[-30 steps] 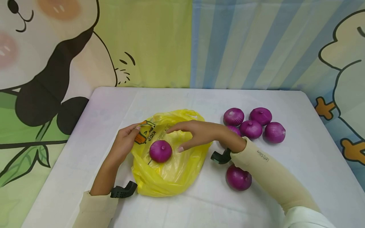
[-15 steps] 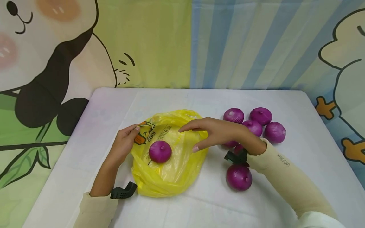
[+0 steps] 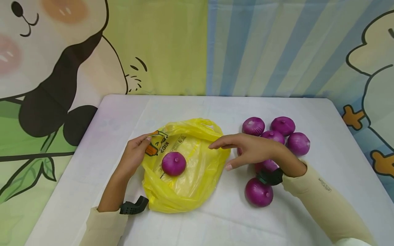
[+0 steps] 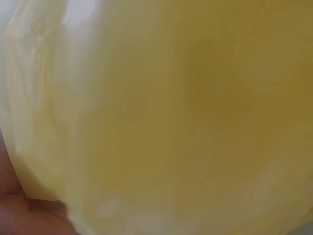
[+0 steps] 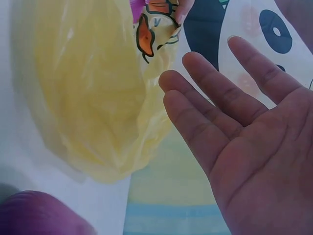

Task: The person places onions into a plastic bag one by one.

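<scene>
A yellow plastic bag [image 3: 191, 191] lies spread on the table with its mouth up, and one purple onion [image 3: 173, 164] sits inside it. My left hand [image 3: 133, 153] pinches the bag's left rim between thumb and fingers, beside the printed cartoon. In the left wrist view the yellow plastic [image 4: 186, 107] fills nearly everything. Past the bag's right edge, my right hand [image 3: 249, 148] hovers with its fingers extended and holds nothing. The right wrist view shows its bare palm [image 5: 274, 152], with the bag beyond. Beneath and behind that hand are onions, some partly hidden by it.
Several purple onions stand grouped at the right of the white table [image 3: 123, 116], among them an onion [image 3: 298, 143] at the group's right side. A nearer onion [image 3: 259, 193] sits below the right wrist. A cartoon-printed cloth [image 3: 172, 48] hangs behind the table's far edge.
My right hand has moved right, from over the bag to beyond its right edge near the onions. My left hand and the onion in the bag have stayed put.
</scene>
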Motion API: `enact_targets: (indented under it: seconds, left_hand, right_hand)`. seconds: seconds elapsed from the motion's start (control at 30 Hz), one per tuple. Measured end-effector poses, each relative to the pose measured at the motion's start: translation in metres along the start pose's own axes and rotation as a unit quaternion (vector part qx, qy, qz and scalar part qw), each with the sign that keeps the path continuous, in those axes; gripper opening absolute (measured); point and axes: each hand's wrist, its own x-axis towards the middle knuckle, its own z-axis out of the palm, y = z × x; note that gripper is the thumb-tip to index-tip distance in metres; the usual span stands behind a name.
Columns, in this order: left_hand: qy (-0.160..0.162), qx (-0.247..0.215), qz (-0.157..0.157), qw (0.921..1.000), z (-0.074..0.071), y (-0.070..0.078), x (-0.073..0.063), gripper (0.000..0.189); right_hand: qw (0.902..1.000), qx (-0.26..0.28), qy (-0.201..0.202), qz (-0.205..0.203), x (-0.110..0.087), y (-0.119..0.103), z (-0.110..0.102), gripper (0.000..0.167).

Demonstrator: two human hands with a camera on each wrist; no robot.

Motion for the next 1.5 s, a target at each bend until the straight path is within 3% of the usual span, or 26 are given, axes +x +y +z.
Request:
enact_targets:
  seconds: [0.43,0.83,1.1,1.5]
  left_hand:
    - [0.008,0.007,-0.003,0.9999,0.002,0.0,0.001,0.046]
    - [0.01,0.002,-0.009,0.9999,0.003,-0.003,0.002,0.046]
    - [0.01,0.009,-0.004,0.9999,0.001,-0.002,0.001,0.047]
    - [0.001,0.003,0.002,1.0,0.001,-0.001,0.0,0.046]
  right_hand:
    - [0.9981,0.001,0.054,-0.029,-0.048,0.022,0.021,0.059]
    - [0.9964,0.027,0.08,0.01,-0.077,0.035,0.041,0.06]
    - [0.9913,0.054,0.117,-0.024,-0.09,0.039,0.051,0.063]
    - [0.9901,0.066,0.124,-0.009,-0.097,0.038,0.066,0.068]
